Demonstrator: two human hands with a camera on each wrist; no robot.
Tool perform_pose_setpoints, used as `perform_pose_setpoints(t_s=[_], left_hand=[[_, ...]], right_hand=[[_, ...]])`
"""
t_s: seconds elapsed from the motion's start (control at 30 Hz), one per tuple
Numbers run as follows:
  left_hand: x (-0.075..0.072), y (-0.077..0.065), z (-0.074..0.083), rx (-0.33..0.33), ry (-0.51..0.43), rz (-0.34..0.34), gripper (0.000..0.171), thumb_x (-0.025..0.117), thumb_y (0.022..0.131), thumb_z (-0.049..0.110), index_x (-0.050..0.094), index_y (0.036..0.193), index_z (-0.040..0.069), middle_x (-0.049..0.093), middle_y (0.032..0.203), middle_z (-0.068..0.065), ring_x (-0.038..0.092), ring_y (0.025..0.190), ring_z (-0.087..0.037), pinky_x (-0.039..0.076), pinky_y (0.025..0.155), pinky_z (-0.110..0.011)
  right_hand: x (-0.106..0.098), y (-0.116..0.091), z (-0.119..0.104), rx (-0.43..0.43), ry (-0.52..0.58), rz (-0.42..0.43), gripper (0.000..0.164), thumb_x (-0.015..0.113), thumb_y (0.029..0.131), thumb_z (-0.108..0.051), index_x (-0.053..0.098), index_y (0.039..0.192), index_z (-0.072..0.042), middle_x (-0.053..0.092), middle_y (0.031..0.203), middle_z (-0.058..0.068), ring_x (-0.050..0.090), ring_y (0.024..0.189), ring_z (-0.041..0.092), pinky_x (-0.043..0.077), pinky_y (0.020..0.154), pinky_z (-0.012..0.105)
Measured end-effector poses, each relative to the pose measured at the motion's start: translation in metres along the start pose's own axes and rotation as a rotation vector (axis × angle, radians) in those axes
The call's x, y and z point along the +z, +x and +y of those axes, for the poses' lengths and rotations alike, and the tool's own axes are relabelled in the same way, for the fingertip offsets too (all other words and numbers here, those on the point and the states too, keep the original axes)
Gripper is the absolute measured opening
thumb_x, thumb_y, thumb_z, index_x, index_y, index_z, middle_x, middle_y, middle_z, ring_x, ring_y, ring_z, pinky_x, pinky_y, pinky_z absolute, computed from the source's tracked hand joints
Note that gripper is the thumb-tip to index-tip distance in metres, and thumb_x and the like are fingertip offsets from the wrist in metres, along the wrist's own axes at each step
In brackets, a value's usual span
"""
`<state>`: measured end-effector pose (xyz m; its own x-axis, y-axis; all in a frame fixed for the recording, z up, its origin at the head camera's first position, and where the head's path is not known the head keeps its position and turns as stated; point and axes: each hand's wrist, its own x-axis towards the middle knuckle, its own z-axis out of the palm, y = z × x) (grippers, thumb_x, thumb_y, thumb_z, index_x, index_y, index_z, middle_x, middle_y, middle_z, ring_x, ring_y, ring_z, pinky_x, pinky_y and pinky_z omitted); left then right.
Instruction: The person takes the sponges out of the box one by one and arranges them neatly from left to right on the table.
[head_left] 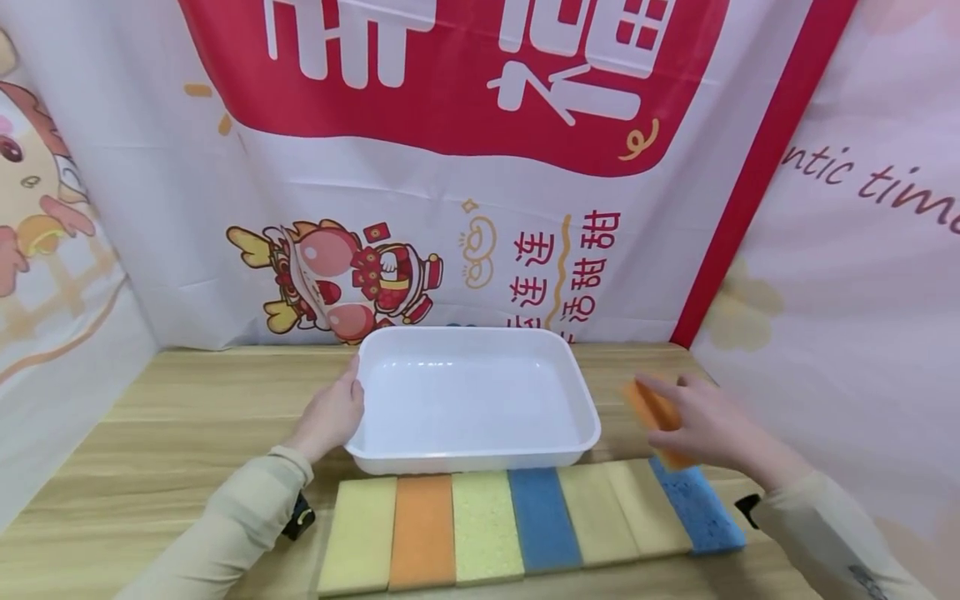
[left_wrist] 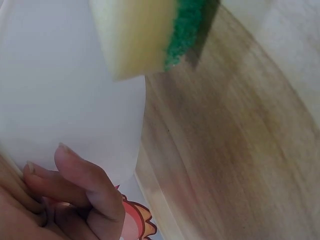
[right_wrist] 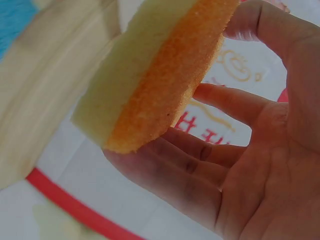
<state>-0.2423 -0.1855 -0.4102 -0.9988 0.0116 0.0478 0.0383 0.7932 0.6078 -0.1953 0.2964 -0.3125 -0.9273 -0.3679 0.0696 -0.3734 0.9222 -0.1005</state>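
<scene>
A white rectangular tray (head_left: 465, 400) stands on the wooden table, with nothing inside it. At its left end, my left hand (head_left: 333, 412) holds the rim; in the left wrist view, the curled fingers (left_wrist: 90, 185) lie against the white wall. To the right of the tray, my right hand (head_left: 712, 425) is raised above the table and pinches an orange sponge (head_left: 656, 412). The right wrist view shows that this sponge (right_wrist: 155, 75) has an orange layer and a pale layer, with the thumb on one side and fingers on the other.
In front of the tray lies a row of several sponges: pale yellow (head_left: 360, 533), orange (head_left: 423, 533), blue (head_left: 546, 521), beige and a blue one (head_left: 697, 504) at the right end. The left-end sponge (left_wrist: 140, 35) has a green underside. Printed cloth (head_left: 465, 108) hangs behind and beside.
</scene>
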Motion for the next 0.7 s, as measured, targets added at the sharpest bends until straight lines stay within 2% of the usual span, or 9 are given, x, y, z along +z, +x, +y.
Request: perform_pose_setpoints(t_s=[0.23, 0.47, 0.63, 0.7], left_hand=[[0.0, -0.001, 0.001, -0.008, -0.008, -0.004, 0.055, 0.025, 0.107, 0.022, 0.009, 0.157, 0.003, 0.032, 0.149, -0.028, 0.061, 0.093, -0.033, 0.052, 0.069, -0.04], [0.002, -0.001, 0.002, -0.032, -0.023, -0.033, 0.056, 0.025, 0.108, 0.023, 0.006, 0.158, 0.006, 0.034, 0.148, -0.029, 0.059, 0.077, -0.028, 0.049, 0.058, -0.034], [0.0, 0.0, 0.003, -0.032, -0.019, -0.031, 0.056, 0.025, 0.108, 0.023, 0.006, 0.157, 0.005, 0.034, 0.148, -0.029, 0.06, 0.077, -0.027, 0.049, 0.058, -0.035], [-0.001, 0.0, 0.003, -0.031, -0.026, -0.034, 0.056, 0.025, 0.108, 0.023, 0.006, 0.158, 0.005, 0.035, 0.148, -0.029, 0.059, 0.07, -0.026, 0.049, 0.056, -0.035]], right_hand=[[0.015, -0.02, 0.027, 0.045, 0.021, -0.032, 0.076, 0.08, 0.078, -0.042, 0.054, 0.141, -0.007, 0.053, 0.09, 0.009, 0.047, 0.069, 0.018, 0.04, 0.053, 0.033], [0.026, -0.034, 0.053, 0.099, 0.025, -0.031, 0.075, 0.081, 0.078, -0.038, 0.054, 0.14, -0.005, 0.059, 0.111, 0.022, 0.058, 0.087, 0.028, 0.051, 0.066, 0.046], [0.035, -0.04, 0.07, 0.122, 0.018, -0.045, 0.072, 0.08, 0.078, -0.035, 0.055, 0.137, -0.003, 0.061, 0.105, 0.022, 0.058, 0.089, 0.032, 0.051, 0.065, 0.048], [0.039, -0.042, 0.076, 0.132, 0.018, -0.049, 0.072, 0.08, 0.077, -0.035, 0.056, 0.136, -0.002, 0.061, 0.103, 0.021, 0.057, 0.086, 0.031, 0.05, 0.064, 0.048]])
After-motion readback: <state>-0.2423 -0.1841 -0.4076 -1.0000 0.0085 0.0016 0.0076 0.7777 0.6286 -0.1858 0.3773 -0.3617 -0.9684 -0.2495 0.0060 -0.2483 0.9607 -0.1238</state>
